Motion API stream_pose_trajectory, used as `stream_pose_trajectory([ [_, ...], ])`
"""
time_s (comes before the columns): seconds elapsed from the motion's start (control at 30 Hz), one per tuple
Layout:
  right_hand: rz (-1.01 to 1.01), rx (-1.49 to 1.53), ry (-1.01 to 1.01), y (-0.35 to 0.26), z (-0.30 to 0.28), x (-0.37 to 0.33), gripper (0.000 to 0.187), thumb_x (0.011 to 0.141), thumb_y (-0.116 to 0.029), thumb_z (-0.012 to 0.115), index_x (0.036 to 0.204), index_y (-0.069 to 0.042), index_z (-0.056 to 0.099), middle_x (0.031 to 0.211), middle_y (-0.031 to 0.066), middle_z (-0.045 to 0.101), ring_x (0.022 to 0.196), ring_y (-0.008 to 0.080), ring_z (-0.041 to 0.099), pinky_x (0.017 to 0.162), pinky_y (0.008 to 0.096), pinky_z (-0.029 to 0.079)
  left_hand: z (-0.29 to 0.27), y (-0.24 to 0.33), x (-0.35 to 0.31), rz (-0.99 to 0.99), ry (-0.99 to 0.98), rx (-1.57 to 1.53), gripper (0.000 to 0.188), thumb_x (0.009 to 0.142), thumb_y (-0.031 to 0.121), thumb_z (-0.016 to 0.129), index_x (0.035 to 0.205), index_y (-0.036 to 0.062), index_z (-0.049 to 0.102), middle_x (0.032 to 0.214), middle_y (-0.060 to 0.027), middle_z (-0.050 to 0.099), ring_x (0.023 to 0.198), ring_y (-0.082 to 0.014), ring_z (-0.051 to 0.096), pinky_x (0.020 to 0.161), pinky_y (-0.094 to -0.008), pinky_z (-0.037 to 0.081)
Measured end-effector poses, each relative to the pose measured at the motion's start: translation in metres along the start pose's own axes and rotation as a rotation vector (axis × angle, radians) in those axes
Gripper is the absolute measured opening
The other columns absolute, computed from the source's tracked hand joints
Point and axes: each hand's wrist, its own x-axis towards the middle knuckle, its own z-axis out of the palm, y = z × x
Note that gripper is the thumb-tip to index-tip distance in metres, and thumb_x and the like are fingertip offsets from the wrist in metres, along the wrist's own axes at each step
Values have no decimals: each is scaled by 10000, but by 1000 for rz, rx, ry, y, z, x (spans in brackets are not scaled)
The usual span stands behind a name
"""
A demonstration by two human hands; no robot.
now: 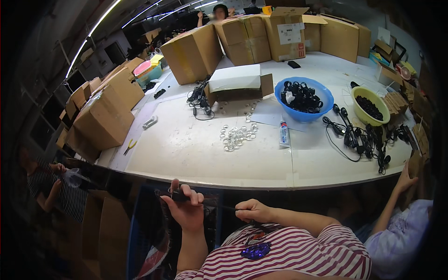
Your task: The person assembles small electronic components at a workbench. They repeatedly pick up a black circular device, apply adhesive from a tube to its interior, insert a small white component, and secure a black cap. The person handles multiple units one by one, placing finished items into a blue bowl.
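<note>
While pinching cable (219,205), hands (186,207) raised.

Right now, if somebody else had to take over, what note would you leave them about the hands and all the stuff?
Left hand: raised below the table edge, pinching a small black plug-like part.
Right hand: closed on the thin black cable running from that part.
On the white table: blue round plastic bowl of black rings, yellow-green bowl of small dark pieces, pile of black cables to the right, small clear rings in the middle, white tube.
Done: one cable is in hand.
Left: the pile looks untouched; I cannot tell how many are finished.
</note>
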Motion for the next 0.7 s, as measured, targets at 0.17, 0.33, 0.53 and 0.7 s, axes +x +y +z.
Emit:
stream_pose_trajectory([
  [0.17, 24, 38, 65, 4, -2, 2, 319, 899, -241, 512, 647, -46, 508, 578, -20, 439, 498, 56, 407, 463, 218, 335, 4, -7, 3, 50, 64, 51, 375, 923, 443, 361, 1011, 99, 483, 689, -22, 418, 492, -89, 327, 454, -218, 281],
  [0.33, 78, -56, 126, 6, -4, 4, 313, 893, -245, 522, 651, -47, 529, 581, -27, 455, 501, 52, 404, 457, 212, 329, 4, -9, 3, 73, 77, 212, 355, 919, 444, 371, 976, 112, 479, 698, -20, 434, 490, -90, 324, 449, -217, 268],
  [0.53, 32, -128, 176, 7, -5, 7, 296, 883, -237, 535, 662, -40, 538, 586, -31, 463, 512, 43, 408, 460, 209, 334, 6, -10, 5, 42, 120, 115, 471, 853, 511, 454, 1143, 140, 454, 796, -43, 482, 615, -140, 427, 569, -294, 346],
  [0.7, -86, -335, 241, 19, -11, 7, 220, 806, -188, 632, 919, -31, 528, 784, 21, 544, 669, 96, 516, 609, 222, 431, -26, -20, 4, -19, 34, 46, 507, 838, 470, 497, 1195, 117, 421, 822, -25, 483, 614, -109, 416, 587, -269, 344],
])
